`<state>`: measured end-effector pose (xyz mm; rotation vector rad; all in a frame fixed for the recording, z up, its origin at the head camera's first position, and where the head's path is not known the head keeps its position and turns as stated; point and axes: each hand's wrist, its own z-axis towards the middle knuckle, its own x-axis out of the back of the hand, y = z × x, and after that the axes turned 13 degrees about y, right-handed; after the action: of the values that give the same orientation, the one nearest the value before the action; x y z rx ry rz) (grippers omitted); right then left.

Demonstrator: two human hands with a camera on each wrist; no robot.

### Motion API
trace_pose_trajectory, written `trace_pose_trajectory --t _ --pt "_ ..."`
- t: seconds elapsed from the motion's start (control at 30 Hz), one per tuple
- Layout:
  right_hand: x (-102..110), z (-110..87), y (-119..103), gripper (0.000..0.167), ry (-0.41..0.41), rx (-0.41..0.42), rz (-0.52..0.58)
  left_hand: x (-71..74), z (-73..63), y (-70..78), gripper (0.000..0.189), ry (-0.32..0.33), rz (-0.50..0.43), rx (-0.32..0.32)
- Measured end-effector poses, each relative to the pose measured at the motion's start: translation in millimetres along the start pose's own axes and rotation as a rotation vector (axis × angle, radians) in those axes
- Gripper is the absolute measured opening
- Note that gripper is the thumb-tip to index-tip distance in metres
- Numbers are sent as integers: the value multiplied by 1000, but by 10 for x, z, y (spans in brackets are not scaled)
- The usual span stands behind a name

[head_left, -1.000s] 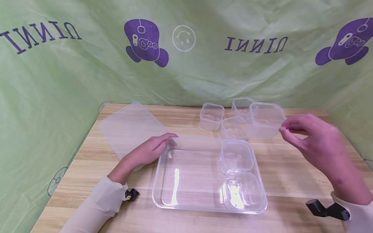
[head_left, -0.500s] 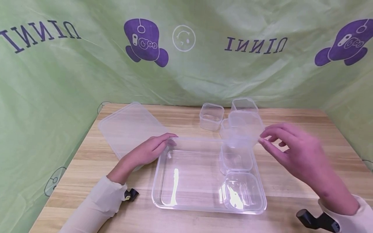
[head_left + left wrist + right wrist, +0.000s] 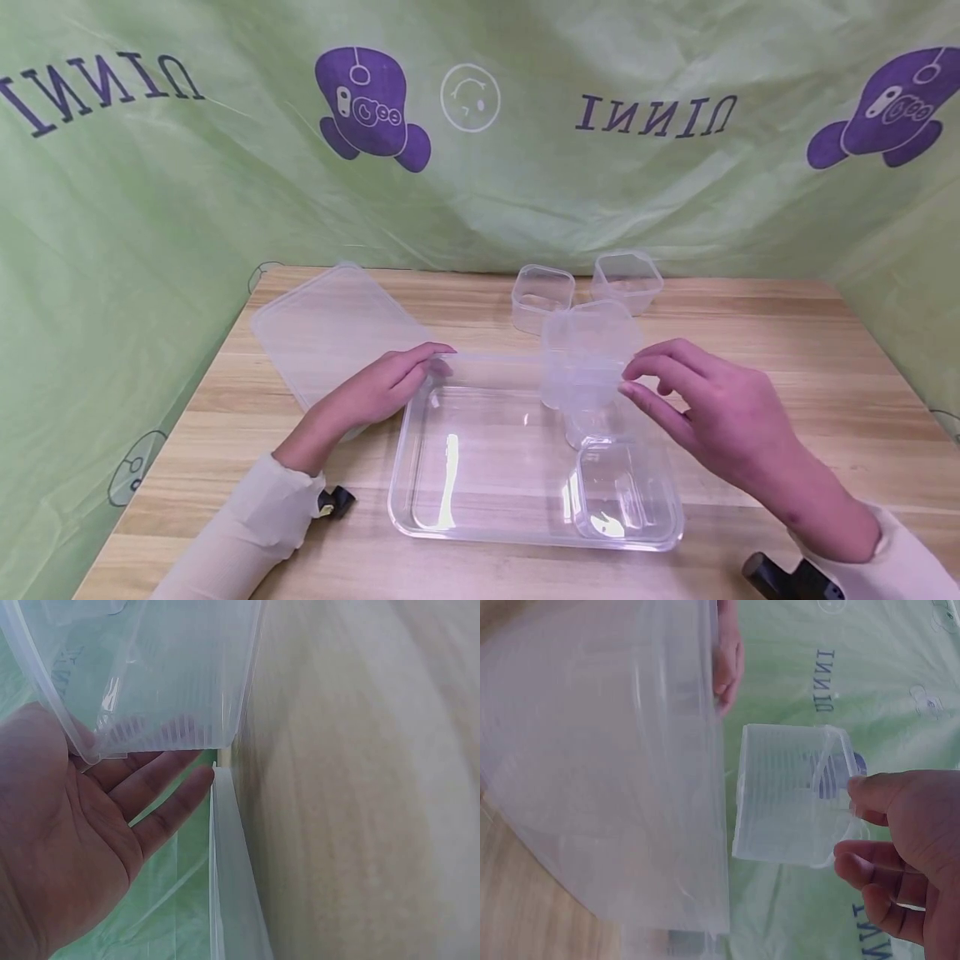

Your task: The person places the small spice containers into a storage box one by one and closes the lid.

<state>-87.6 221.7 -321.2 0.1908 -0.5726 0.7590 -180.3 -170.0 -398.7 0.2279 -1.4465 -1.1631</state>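
Observation:
In the head view, a large clear plastic container (image 3: 487,537) rests on the wooden table. My left hand (image 3: 393,383) holds its far left corner; in the left wrist view the fingers (image 3: 161,814) reach along the outside of the wall. My right hand (image 3: 712,408) pinches the rim of a clear small square box (image 3: 588,354) between thumb and fingers. That box is raised over the container's far right part, above the container's rim in the right wrist view. Inside the container, a small box (image 3: 618,492) sits at the near right, and another, partly hidden by the held box, lies behind it.
A flat translucent lid (image 3: 337,329) lies at the back left of the table. Two small clear boxes, a left one (image 3: 543,300) and a right one (image 3: 628,283), stand at the back edge. A green printed curtain (image 3: 480,192) encloses the table.
My right hand has brought the small box leftward and nearer, from the back right group to over the container. The left hand stays at the container's corner.

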Motion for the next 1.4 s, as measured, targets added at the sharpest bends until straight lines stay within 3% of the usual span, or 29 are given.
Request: trace_pose_trajectory --t 0.23,0.47,0.97,1.4 --pt "-66 6 -120 38 -10 41 8 -6 -2 -3 43 1 2 0" --pt "-103 40 -197 38 -25 31 27 -7 -3 -7 43 1 -2 -3" --pt "-239 18 -261 36 -32 66 42 -7 -3 -11 43 3 -6 -5" --pt "-343 -74 -297 45 -70 89 28 -5 -1 -2 43 3 6 4"
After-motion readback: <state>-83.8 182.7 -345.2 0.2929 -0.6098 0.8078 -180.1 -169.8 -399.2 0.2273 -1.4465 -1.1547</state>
